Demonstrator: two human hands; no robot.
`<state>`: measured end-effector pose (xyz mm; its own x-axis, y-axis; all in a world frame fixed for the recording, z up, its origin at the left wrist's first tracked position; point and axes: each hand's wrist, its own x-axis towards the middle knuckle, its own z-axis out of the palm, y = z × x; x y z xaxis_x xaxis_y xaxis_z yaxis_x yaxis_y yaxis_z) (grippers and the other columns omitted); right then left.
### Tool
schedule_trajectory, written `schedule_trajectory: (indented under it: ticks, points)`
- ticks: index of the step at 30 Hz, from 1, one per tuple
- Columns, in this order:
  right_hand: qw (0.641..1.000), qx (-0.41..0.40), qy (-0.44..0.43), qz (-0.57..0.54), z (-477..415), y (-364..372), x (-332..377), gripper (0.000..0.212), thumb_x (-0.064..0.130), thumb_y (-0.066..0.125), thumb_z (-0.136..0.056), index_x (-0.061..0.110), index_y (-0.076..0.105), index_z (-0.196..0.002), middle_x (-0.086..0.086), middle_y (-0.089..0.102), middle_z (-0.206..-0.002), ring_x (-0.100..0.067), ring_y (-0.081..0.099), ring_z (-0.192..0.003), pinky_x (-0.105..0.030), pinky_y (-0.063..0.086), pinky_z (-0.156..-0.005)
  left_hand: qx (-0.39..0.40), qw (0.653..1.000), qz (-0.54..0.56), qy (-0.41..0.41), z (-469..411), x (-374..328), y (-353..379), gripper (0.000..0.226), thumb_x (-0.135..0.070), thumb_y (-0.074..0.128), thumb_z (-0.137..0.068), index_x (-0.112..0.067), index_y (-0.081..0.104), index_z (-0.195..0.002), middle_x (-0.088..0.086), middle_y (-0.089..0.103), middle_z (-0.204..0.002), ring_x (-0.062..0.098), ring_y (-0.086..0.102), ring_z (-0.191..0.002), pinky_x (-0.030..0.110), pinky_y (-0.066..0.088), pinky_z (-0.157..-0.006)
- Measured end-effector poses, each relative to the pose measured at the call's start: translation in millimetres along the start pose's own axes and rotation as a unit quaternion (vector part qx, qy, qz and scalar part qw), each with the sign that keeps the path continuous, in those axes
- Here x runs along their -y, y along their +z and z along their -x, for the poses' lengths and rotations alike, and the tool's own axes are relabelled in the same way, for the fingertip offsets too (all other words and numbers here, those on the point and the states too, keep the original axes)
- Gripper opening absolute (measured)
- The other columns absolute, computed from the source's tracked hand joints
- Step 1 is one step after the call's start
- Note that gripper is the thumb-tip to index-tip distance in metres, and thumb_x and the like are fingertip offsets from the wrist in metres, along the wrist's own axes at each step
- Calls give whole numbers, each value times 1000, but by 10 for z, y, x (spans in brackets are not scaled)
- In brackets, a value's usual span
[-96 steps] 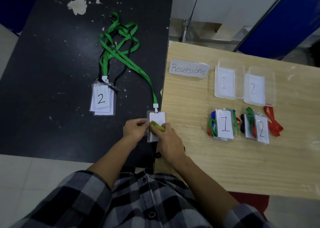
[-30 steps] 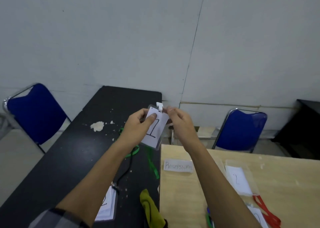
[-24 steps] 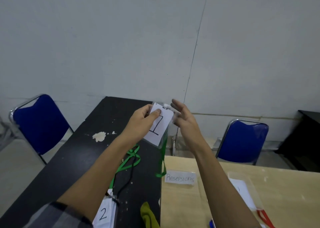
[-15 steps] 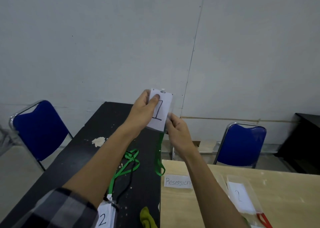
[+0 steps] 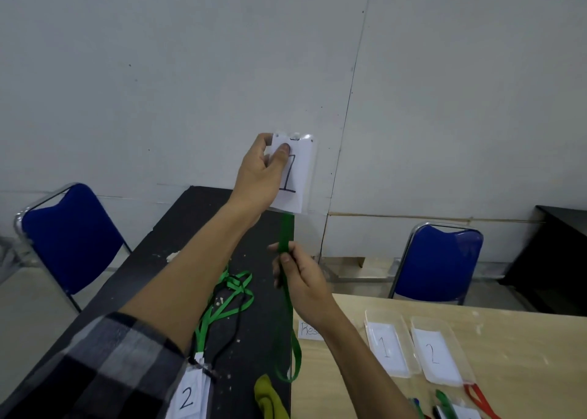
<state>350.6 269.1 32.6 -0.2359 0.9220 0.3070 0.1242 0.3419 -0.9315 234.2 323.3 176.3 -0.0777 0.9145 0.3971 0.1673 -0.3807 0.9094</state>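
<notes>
A clear plastic badge sleeve (image 5: 298,177) holding a white paper card (image 5: 301,193) with a handwritten black 1 hangs upright in mid-air, pinched at its 10 o'clock corner by the left hand (image 5: 259,177). A flat green fabric lanyard (image 5: 284,228) drops from under it toward 6 o'clock (the right hand (image 5: 301,278) pinches it partway down), ending in a loop.

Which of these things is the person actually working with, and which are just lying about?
In hand:
badge 1, gripped by the left hand
green lanyard, pinched by the right hand

Lying about:
badge 2
yellow cloth
tray 1
tray 2
</notes>
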Motion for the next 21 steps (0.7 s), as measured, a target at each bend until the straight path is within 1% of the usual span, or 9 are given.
schedule_trajectory:
  ticks: [3,5,9,11,14,16,17,19,21]
  points:
    - [996,41,3,73,57,-12,-134,26,19,34,-108,24,57,-120,0,57,-87,-21,57,-82,-43,51,-80,-16,1000,6,-4,-19,-15,-47,11,-38,42,-106,-31,46,-114,-8,64,-93,4,59,-78,12,46,-54]
    - [990,67,1,128,64,-61,-184,28,19,35,-108,28,56,-124,1,58,-93,-20,58,-87,-43,52,-84,-17,1000,-5,-10,-24,-16,-84,11,-39,41,-106,-32,46,-113,-9,62,-94,4,58,-79,14,46,-57]
    - [966,80,-27,246,-106,-306,-171,45,4,39,-103,28,53,-139,12,54,-105,-1,54,-95,-21,48,-84,9,998,-9,-63,6,75,-132,15,-36,38,-107,-29,50,-102,-4,60,-91,12,58,-79,26,49,-65]
    - [954,67,-49,289,-243,-458,-66,45,1,42,-101,24,53,-139,12,55,-113,6,52,-95,-12,45,-84,29,993,-16,-112,46,184,-129,17,-30,37,-105,-29,51,-94,1,59,-90,18,57,-79,33,49,-68]
    - [938,31,-82,336,-431,-640,133,36,6,44,-103,17,48,-138,0,64,-119,3,53,-88,-3,41,-77,61,983,-29,-170,131,386,-101,18,-23,38,-101,-22,55,-96,7,60,-92,23,57,-79,36,47,-69]
    - [937,18,-72,341,-520,-733,232,31,11,44,-105,18,42,-135,-4,65,-124,1,54,-88,0,41,-72,79,977,-4,-197,197,514,-69,20,-22,39,-102,-20,59,-106,7,63,-95,23,59,-81,37,49,-72]
    - [939,16,-71,335,-548,-769,266,26,12,45,-105,18,41,-130,-4,65,-124,3,54,-85,-1,43,-72,90,974,8,-208,232,571,-53,21,-22,40,-103,-21,59,-112,7,64,-98,23,61,-84,38,50,-75]
    - [944,11,-68,323,-581,-822,280,17,14,45,-105,19,41,-121,-3,66,-121,2,57,-83,-12,49,-75,114,967,38,-225,299,665,-28,21,-24,40,-105,-26,58,-114,7,65,-103,22,62,-89,41,52,-80]
    - [950,1,-56,308,-592,-859,239,13,15,46,-104,21,42,-114,-1,67,-110,-8,62,-87,-27,55,-79,138,960,55,-238,353,733,-8,20,-25,39,-106,-28,58,-113,7,66,-105,23,62,-91,42,52,-80]
